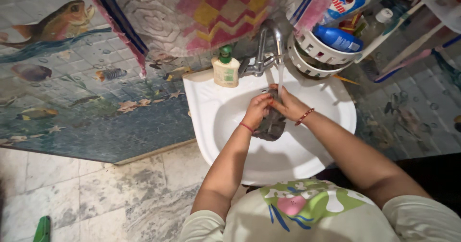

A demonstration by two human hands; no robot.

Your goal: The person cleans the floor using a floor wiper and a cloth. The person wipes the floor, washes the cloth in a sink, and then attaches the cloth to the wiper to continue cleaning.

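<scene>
Over a white washbasin I hold a dark grey wet cloth under water running from a metal tap. My left hand grips the cloth's left side and my right hand grips its upper part, both closed around it. The lower end of the cloth hangs down into the bowl. Each wrist carries a thin red band.
A cream soap bottle with a green pump stands on the basin's back rim. A white basket with a blue bottle hangs at the right. A patterned towel hangs above. Fish-patterned tiles cover the wall; marble floor lies below left.
</scene>
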